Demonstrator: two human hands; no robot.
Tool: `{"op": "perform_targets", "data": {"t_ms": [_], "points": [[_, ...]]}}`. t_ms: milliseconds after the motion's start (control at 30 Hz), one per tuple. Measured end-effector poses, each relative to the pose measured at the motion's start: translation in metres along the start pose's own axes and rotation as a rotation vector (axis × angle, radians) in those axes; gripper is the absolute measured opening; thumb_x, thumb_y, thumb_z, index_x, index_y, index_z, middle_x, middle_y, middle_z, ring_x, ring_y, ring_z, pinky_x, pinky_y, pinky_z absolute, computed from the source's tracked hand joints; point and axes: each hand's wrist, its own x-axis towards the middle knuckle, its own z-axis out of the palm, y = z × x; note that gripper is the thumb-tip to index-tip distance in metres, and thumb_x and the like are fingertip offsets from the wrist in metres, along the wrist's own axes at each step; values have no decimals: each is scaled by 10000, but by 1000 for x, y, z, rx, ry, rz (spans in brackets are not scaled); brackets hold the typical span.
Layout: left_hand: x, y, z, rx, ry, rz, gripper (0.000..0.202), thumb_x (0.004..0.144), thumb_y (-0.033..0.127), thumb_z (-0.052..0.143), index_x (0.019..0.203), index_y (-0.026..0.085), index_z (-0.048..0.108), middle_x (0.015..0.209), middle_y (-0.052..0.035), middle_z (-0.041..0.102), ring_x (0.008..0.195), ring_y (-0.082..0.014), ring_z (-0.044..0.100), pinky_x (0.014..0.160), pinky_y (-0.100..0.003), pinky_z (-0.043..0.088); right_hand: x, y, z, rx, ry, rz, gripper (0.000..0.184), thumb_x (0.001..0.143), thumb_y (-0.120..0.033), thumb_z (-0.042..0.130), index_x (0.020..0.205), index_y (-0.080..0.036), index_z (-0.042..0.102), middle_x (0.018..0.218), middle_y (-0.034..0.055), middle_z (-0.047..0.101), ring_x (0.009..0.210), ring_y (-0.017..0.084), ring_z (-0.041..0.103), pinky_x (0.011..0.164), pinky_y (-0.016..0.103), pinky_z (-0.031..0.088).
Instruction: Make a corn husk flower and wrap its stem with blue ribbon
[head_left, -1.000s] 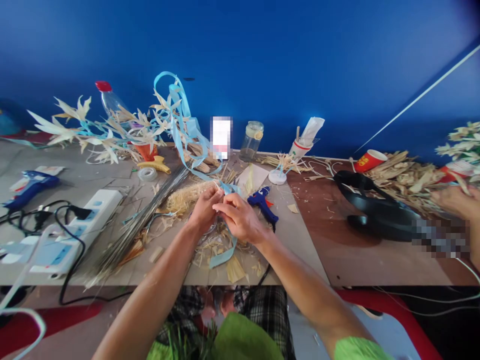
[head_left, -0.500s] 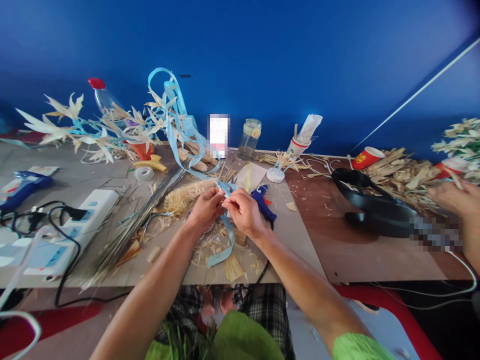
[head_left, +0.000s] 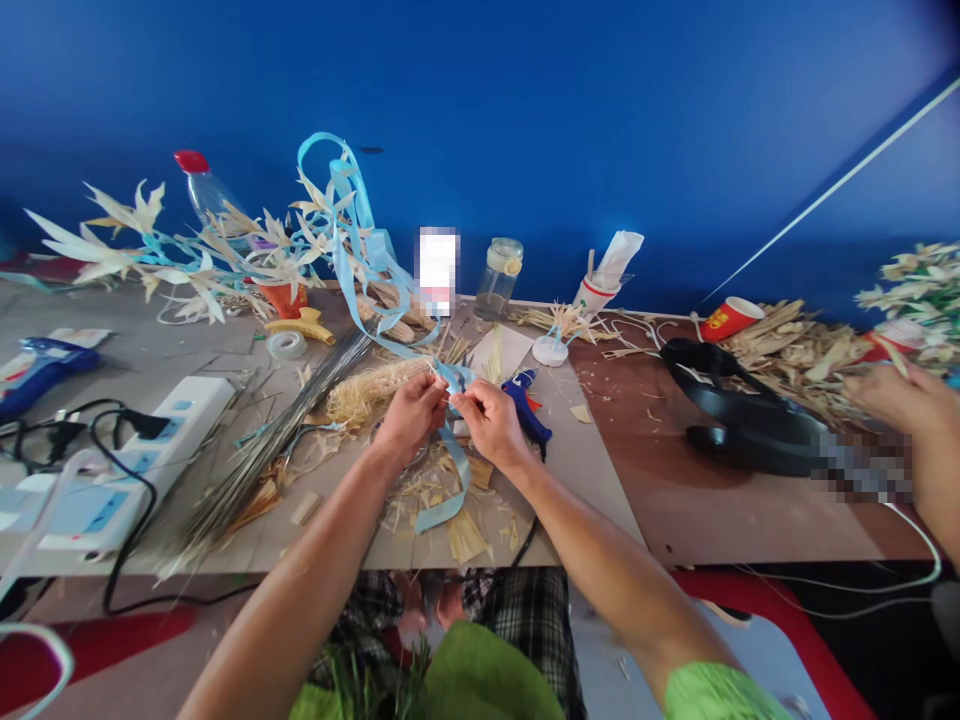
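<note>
My left hand (head_left: 415, 412) is closed in a pinch at a light blue ribbon (head_left: 456, 462), above the table. Close beside it, my right hand (head_left: 486, 418) also pinches the ribbon, with its fingers curled. One end of the ribbon hangs below my hands, and the rest loops up behind them to the left. What exactly lies between my fingertips is mostly hidden. Just past my left hand lies a corn cob (head_left: 382, 383) with a frayed end. A blue glue gun (head_left: 525, 400) rests right of my right hand.
A bundle of thin wires (head_left: 281, 430) and a white power strip (head_left: 172, 440) lie to the left. Husk flowers (head_left: 187, 270) spread behind them. A glass jar (head_left: 499, 275) stands at the back. At right are a black object (head_left: 750, 420) and another person's hand (head_left: 904, 400).
My right hand has shifted slightly, its fingers lying a little lower on the ribbon. My left hand stays nearly in place. The view has turned very slightly.
</note>
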Motion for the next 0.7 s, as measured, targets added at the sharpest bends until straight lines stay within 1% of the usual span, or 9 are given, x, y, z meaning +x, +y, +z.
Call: {"op": "perform_targets", "data": {"t_ms": [133, 267, 367, 500, 633, 700], "points": [[2, -2, -2, 28, 15, 20, 315, 707, 374, 697, 668, 160, 469, 476, 81, 371, 377, -24, 272, 389, -174, 210, 0, 0, 1, 92, -39, 132, 408, 847, -439, 492, 554, -198, 342, 540, -45, 316, 533, 91, 313, 519, 240, 273], [2, 0, -3, -55, -6, 7, 274, 715, 348, 691, 686, 154, 500, 470, 85, 357, 360, -20, 233, 382, -180, 213, 0, 0, 1, 193, -67, 218, 439, 830, -488, 490, 541, -194, 340, 528, -50, 281, 513, 79, 274, 492, 238, 243], [1, 4, -3, -120, -25, -9, 268, 705, 322, 705, 685, 150, 501, 480, 85, 378, 355, -15, 232, 376, -174, 214, 0, -1, 1, 257, -83, 255, 465, 822, -515, 490, 522, -192, 342, 502, -50, 300, 491, 74, 274, 479, 240, 240], [-1, 7, -3, -160, -31, -16, 265, 699, 309, 714, 720, 142, 509, 586, 56, 500, 365, 1, 247, 380, -163, 232, 0, 2, 4, 326, -101, 293, 472, 821, -530, 493, 516, -189, 375, 478, -50, 329, 470, 73, 285, 475, 241, 247], [-1, 3, -2, -100, -65, 3, 293, 705, 331, 713, 688, 146, 487, 558, 66, 451, 384, -7, 275, 392, -165, 233, 0, 8, 5, 370, -128, 313, 463, 816, -546, 496, 536, -184, 426, 478, -54, 337, 463, 74, 287, 472, 241, 249], [0, 0, -1, -38, -75, 10, 306, 698, 348, 720, 689, 146, 490, 556, 63, 442, 399, -14, 298, 395, -168, 218, 1, 10, 5, 366, -114, 311, 456, 815, -545, 497, 546, -181, 450, 486, -52, 345, 472, 77, 295, 477, 240, 252]]}}
